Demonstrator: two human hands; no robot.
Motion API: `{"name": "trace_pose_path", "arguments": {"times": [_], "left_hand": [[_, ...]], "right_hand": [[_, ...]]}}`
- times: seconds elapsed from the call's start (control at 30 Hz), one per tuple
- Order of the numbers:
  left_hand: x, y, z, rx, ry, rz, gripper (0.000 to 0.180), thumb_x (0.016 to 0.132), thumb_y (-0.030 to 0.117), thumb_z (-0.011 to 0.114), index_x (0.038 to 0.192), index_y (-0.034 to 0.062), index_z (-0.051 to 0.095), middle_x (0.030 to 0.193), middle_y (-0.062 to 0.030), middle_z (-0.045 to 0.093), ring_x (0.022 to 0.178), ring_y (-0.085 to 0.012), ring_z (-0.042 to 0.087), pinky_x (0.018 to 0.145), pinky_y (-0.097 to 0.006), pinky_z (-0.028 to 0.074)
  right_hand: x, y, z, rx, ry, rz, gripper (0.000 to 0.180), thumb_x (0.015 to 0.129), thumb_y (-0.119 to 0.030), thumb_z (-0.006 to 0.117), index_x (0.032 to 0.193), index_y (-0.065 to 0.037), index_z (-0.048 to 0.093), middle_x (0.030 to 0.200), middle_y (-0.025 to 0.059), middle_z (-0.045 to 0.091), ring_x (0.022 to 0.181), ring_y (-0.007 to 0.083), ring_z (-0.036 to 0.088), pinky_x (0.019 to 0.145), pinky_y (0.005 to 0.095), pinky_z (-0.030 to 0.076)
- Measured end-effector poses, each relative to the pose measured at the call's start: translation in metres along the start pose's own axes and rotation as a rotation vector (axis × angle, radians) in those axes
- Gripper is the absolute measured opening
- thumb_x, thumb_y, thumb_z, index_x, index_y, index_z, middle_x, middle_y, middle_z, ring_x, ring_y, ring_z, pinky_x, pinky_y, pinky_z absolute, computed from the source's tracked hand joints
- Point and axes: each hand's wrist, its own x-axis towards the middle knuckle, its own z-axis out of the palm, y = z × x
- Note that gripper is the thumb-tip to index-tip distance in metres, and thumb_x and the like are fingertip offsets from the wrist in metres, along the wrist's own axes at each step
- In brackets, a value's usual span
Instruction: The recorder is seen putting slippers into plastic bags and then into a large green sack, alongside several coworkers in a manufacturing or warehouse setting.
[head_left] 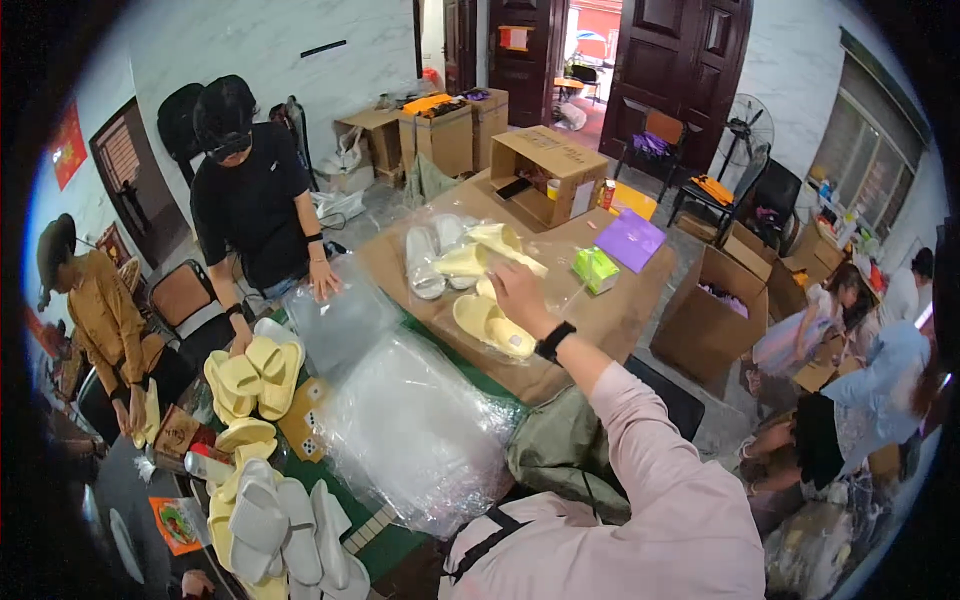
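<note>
My right hand point(524, 302), a black band at its wrist, reaches over the brown-covered table point(600, 325). Its fingers are bent around the edge of a yellow slipper point(485, 288), partly hidden beneath the hand. Just below lies another yellow slipper point(510, 335), sole down. Beyond my fingers, more yellow slippers point(462, 262) rest beside a pair of light grey slippers point(424, 262) on clear plastic. My left hand is not in view. Nearer me, a stack of clear plastic bags point(415, 425) covers much of the green table point(505, 408).
Yellow slippers point(258, 375) and grey slippers point(300, 530) are heaped at left. Across the table, a person in black point(255, 190) touches plastic sheets point(345, 300). An open carton point(545, 175), a purple packet point(630, 240) and a green tissue pack point(596, 270) stand farther back. A large box point(710, 310) is right.
</note>
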Motion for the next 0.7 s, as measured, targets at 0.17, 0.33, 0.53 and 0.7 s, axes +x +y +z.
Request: {"name": "trace_pose_path", "arguments": {"times": [0.17,0.33,0.53,0.7], "left_hand": [[0.018,0.010,0.015,-0.003,0.060,0.176,0.037,0.089,0.024,0.045,0.114,-0.0026,0.045,0.115,-0.0162,0.047,0.101,-0.0239,0.048,0.088,-0.035,0.039],[0.034,0.021,0.039,-0.018,0.107,0.347,0.036,0.089,0.023,0.046,0.116,-0.0015,0.044,0.119,-0.0159,0.046,0.105,-0.0234,0.048,0.089,-0.034,0.038],[0.052,0.036,0.063,-0.009,0.147,0.554,0.037,0.089,0.022,0.046,0.118,-0.0002,0.044,0.123,-0.0155,0.045,0.108,-0.0227,0.047,0.091,-0.034,0.037],[0.066,0.051,0.079,0.029,0.186,0.750,0.037,0.089,0.021,0.047,0.121,0.0009,0.043,0.127,-0.0152,0.044,0.111,-0.0221,0.046,0.093,-0.033,0.037]], "right_hand": [[-0.142,0.031,0.029,-0.245,-0.281,0.454,0.030,0.083,-0.023,0.054,0.104,-0.001,0.057,0.093,0.0209,0.057,0.086,0.0391,0.053,0.077,0.0453,0.043],[-0.197,0.029,0.045,-0.175,-0.485,0.970,0.067,0.078,-0.039,0.058,0.126,0.004,0.038,0.125,0.0272,0.043,0.116,0.0394,0.041,0.098,0.0471,0.032],[-0.170,-0.037,0.072,-0.276,-0.161,0.658,0.077,0.078,-0.028,0.059,0.139,-0.002,0.019,0.140,0.0255,0.023,0.128,0.0392,0.026,0.106,0.0511,0.016],[-0.169,-0.057,0.113,0.155,-0.704,0.199,0.080,0.081,-0.043,0.054,0.140,-0.002,0.018,0.143,0.0215,0.022,0.131,0.0393,0.022,0.106,0.0547,0.013]]}}
